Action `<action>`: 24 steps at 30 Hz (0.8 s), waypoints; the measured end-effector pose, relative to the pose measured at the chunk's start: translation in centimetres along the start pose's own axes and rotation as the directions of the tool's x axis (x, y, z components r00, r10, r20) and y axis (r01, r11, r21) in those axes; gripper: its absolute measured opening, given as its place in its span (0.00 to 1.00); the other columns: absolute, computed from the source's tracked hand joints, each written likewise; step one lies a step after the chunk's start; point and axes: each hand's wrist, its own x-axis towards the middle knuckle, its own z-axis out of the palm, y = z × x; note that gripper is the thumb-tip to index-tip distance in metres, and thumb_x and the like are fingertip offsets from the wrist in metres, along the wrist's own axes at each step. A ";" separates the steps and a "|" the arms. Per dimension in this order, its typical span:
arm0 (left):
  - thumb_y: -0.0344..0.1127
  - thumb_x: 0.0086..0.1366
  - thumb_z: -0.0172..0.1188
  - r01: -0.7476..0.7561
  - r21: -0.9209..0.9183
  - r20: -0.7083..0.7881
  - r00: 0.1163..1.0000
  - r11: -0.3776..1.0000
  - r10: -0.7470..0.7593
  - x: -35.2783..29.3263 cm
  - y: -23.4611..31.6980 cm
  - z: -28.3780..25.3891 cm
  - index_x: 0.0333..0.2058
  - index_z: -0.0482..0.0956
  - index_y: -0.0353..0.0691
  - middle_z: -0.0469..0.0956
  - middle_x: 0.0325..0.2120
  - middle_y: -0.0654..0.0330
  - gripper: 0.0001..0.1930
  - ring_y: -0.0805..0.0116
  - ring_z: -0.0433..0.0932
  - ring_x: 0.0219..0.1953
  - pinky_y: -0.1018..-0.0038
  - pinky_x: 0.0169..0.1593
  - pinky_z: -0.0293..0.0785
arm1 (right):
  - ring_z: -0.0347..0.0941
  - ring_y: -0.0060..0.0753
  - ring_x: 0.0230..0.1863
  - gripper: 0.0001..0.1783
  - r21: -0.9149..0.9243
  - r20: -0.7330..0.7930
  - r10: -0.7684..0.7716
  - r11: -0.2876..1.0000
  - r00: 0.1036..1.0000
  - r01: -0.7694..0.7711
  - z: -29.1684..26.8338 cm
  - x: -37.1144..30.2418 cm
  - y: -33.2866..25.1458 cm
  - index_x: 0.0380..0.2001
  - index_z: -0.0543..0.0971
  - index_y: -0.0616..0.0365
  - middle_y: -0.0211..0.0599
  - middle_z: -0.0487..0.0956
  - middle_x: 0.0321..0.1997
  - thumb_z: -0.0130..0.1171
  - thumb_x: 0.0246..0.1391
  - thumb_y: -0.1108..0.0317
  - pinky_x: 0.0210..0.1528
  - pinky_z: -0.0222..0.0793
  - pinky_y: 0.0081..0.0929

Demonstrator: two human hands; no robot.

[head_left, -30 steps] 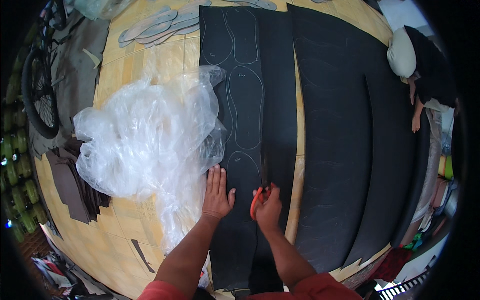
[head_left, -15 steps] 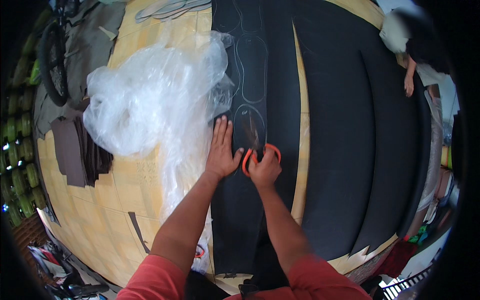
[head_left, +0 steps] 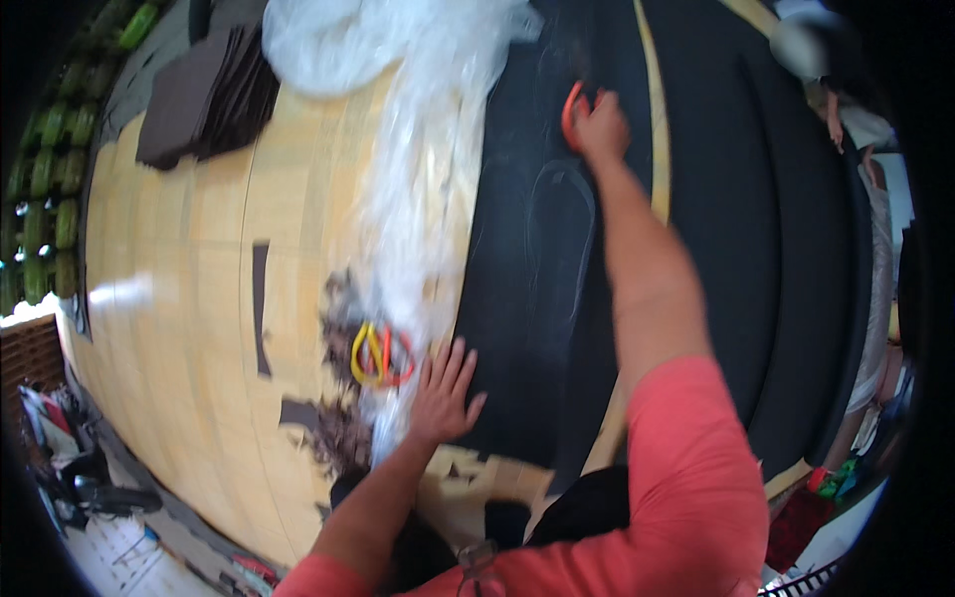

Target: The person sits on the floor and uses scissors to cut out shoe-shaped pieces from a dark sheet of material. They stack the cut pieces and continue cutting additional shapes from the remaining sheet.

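Head view shows the person's right hand (head_left: 600, 124) stretched far out, closed around the orange handles of a pair of scissors (head_left: 571, 111) that rest on a big black rubbery sheet (head_left: 517, 298). The blades are blurred, so where they bite is hard to tell. A pale chalk outline shaped like a shoe sole (head_left: 559, 234) is drawn on the sheet, just below the scissors. The left hand (head_left: 443, 393) lies flat with fingers spread, holding nothing, pressing the near edge of the sheet beside a crumpled clear plastic bag (head_left: 418, 199). Yellow and red loops (head_left: 380, 355) sit near that hand, among dark scraps. The sheet lies on a light wooden table (head_left: 189, 298), and a stack of dark brown cut pieces (head_left: 204, 99) sits at the far left. To cut well, the flat hand should hold the sheet firmly so it cannot slide, and the scissors should follow the chalk line in slow, small snips.
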 end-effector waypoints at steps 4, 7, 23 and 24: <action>0.50 0.62 0.58 -0.088 0.082 -0.063 0.994 0.993 0.093 -0.2 -0.3 0.7 0.68 0.57 0.38 0.50 0.70 0.47 0.40 0.47 0.48 0.72 0.48 0.72 0.42 | 0.80 0.50 0.45 0.17 0.353 -0.016 0.179 0.921 0.984 -0.162 -3.0 1.1 1.2 0.39 0.76 0.65 0.48 0.82 0.41 0.63 0.54 0.62 0.46 0.73 0.40; 0.50 0.59 0.63 -0.051 -0.003 -0.178 0.983 0.999 0.050 -1.4 -0.3 1.1 0.67 0.53 0.31 0.53 0.67 0.39 0.45 0.42 0.52 0.70 0.50 0.71 0.45 | 0.81 0.44 0.38 0.10 0.202 -0.193 -0.001 0.979 0.981 0.040 -9.6 -1.0 -2.4 0.32 0.76 0.64 0.45 0.82 0.34 0.63 0.54 0.67 0.41 0.73 0.38; 0.40 0.57 0.68 0.131 -0.444 -0.210 0.947 0.886 -0.245 -13.8 6.1 1.0 0.44 0.75 0.30 0.81 0.34 0.41 0.22 0.46 0.80 0.43 0.59 0.48 0.74 | 0.73 0.29 0.31 0.12 0.865 -0.259 0.492 0.501 0.831 -0.027 -36.6 -25.2 1.7 0.34 0.70 0.63 0.36 0.74 0.32 0.62 0.48 0.75 0.36 0.70 0.28; 0.42 0.59 0.67 0.131 -0.399 -0.133 0.971 0.908 -0.199 -16.4 6.0 -2.2 0.46 0.75 0.30 0.80 0.38 0.43 0.23 0.51 0.80 0.43 0.61 0.49 0.73 | 0.73 0.28 0.31 0.11 0.873 -0.285 0.484 0.488 0.827 0.015 -38.1 -27.7 1.6 0.34 0.71 0.63 0.35 0.74 0.32 0.62 0.47 0.75 0.35 0.69 0.28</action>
